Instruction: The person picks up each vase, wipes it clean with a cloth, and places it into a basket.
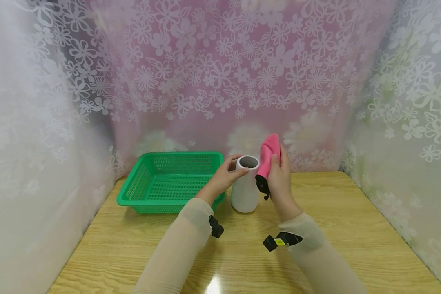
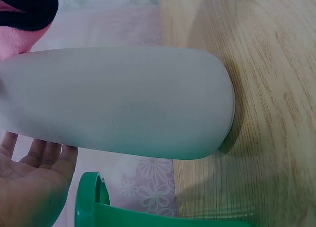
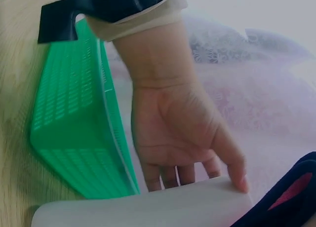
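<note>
A white vase [image 1: 244, 192] stands upright on the table, its round mouth facing up. My left hand [image 1: 223, 176] grips the vase near its top, thumb at the front of the rim and fingers round the far side. Just right of the vase, my right hand [image 1: 281, 181] holds a soft pink cloth item [image 1: 268, 154] with a black lower end, thumb pressed on its front. In the right wrist view, its dark edge [image 3: 281, 200] forms an opening with pink inside. The right hand's fingers behind the cloth are mostly hidden.
A green plastic basket [image 1: 152, 208] with perforated walls sits left of the vase, partly behind my left wrist. The wooden table [image 1: 338, 228] meets flowered curtains [image 1: 220, 81] at the back and both sides.
</note>
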Motion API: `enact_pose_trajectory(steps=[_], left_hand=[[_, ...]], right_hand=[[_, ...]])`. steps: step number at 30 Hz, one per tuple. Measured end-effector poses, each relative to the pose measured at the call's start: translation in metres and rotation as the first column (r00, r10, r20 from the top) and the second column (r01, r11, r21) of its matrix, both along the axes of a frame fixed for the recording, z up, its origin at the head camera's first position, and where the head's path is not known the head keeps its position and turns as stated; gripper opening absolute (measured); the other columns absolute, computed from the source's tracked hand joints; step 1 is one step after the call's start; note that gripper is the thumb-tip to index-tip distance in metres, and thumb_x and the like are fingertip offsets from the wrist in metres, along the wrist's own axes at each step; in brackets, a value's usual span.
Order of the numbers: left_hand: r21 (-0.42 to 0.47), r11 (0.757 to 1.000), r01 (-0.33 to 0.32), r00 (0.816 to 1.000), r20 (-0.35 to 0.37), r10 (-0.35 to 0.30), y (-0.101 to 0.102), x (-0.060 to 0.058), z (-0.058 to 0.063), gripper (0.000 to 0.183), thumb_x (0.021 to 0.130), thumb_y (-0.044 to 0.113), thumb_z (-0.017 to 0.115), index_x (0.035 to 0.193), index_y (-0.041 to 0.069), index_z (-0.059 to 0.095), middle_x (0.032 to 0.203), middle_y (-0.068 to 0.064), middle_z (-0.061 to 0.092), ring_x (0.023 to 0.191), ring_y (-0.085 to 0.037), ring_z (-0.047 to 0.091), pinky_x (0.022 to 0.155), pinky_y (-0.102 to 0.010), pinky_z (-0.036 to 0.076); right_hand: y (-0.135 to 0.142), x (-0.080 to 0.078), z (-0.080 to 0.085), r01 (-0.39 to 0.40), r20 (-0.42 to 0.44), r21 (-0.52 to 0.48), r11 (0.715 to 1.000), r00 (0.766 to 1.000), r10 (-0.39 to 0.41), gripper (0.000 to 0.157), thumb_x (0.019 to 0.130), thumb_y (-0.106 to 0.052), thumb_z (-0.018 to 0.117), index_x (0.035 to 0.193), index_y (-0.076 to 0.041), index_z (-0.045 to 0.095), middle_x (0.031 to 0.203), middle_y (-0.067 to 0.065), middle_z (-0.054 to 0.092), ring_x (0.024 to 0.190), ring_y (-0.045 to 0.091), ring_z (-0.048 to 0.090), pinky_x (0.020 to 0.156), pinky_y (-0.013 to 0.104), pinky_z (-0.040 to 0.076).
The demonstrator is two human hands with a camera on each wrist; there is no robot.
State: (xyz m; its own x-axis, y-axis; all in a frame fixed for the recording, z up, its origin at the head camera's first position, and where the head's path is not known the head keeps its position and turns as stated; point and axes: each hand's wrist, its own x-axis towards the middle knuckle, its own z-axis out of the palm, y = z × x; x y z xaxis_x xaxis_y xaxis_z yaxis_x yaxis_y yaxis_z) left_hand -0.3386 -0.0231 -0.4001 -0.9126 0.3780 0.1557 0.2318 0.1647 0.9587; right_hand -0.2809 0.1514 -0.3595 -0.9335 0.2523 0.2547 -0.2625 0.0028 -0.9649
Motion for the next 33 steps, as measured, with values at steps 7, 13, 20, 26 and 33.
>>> enact_pose_trajectory(steps=[7,13,20,26,33], left_hand=[[-0.002,1.000,0.012,1.000,0.011,-0.012,-0.001,0.001,0.001,0.068,0.097,0.033,0.069,0.155,0.025,0.035,0.152,-0.006,0.044,0.137,-0.024,0.045,0.110,-0.047,0.040],[0.006,1.000,0.009,1.000,-0.005,-0.009,-0.001,0.001,-0.001,0.070,0.095,0.037,0.070,0.155,0.024,0.036,0.150,-0.004,0.046,0.135,-0.022,0.047,0.110,-0.047,0.040],[-0.003,1.000,0.003,1.000,-0.002,-0.003,-0.001,0.002,0.001,0.070,0.094,0.041,0.070,0.154,0.028,0.037,0.151,-0.002,0.046,0.136,-0.021,0.047,0.109,-0.045,0.041],[-0.006,1.000,0.012,1.000,-0.009,-0.012,-0.002,0.002,0.001,0.066,0.097,0.037,0.067,0.155,0.027,0.036,0.151,-0.004,0.045,0.136,-0.023,0.046,0.109,-0.046,0.041],[-0.007,1.000,0.015,1.000,-0.006,-0.015,-0.001,0.001,0.000,0.068,0.096,0.038,0.068,0.155,0.026,0.036,0.152,-0.004,0.045,0.136,-0.023,0.046,0.109,-0.046,0.041]], right_hand=[[-0.004,-0.007,-0.011,0.090,-0.154,0.158,0.983,0.986,-0.065,0.053,0.110,-0.031,0.035,0.161,-0.025,0.021,0.159,0.007,0.028,0.131,0.027,0.044,0.108,0.044,0.039],[-0.009,-0.014,-0.021,0.199,-0.334,0.284,0.938,0.938,-0.098,0.051,0.110,-0.024,0.039,0.159,-0.016,0.030,0.156,0.015,0.033,0.135,0.035,0.038,0.107,0.055,0.037],[-0.015,-0.024,-0.033,0.241,-0.436,0.361,0.901,0.898,-0.066,0.051,0.109,-0.020,0.042,0.158,-0.013,0.031,0.158,0.016,0.030,0.140,0.036,0.035,0.108,0.058,0.035],[-0.019,-0.026,-0.040,0.305,-0.497,0.393,0.867,0.864,-0.078,0.050,0.107,-0.016,0.045,0.156,-0.010,0.034,0.156,0.018,0.032,0.139,0.039,0.034,0.107,0.063,0.033],[-0.019,-0.026,-0.048,0.341,-0.509,0.403,0.849,0.855,-0.101,0.050,0.107,-0.015,0.045,0.156,-0.010,0.034,0.155,0.018,0.034,0.140,0.041,0.034,0.108,0.066,0.029]])
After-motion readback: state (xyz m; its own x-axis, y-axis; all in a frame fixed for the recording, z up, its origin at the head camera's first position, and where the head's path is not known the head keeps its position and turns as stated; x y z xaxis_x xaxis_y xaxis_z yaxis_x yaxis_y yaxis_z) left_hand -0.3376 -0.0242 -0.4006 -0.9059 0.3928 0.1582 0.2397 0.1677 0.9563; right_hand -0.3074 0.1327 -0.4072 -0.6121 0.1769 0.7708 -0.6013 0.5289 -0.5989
